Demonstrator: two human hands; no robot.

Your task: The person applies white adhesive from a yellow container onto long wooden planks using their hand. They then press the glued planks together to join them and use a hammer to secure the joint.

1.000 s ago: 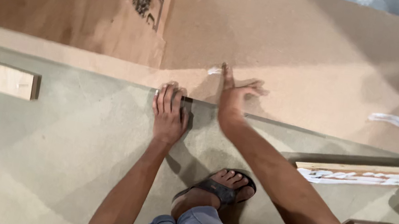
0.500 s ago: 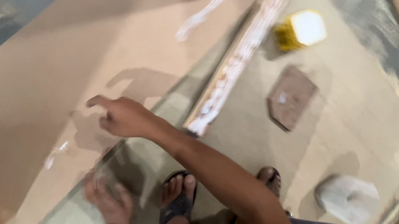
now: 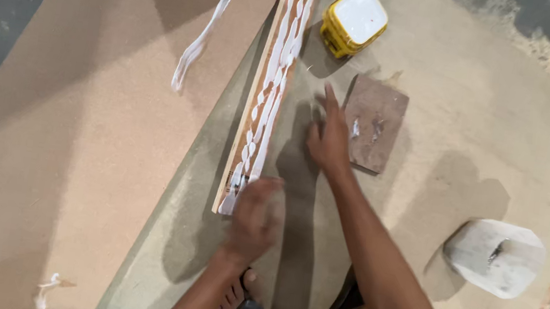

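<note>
Wooden strip (image 3: 270, 86), glue-streaked, long axis running from near end by left hand (image 3: 254, 217) toward far floor edge; left fingers curled at that end, grasp unclear; right hand (image 3: 328, 140) spread, released.

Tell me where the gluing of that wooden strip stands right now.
Done: the wooden strip already carries wavy lines of white glue along its length, and the open glue tub sits beside its far end. In hand: the left hand is at the strip's near end, the right hand reaches alongside it. Left: the strip lies glue side up, not yet pressed onto the brown board.
</note>
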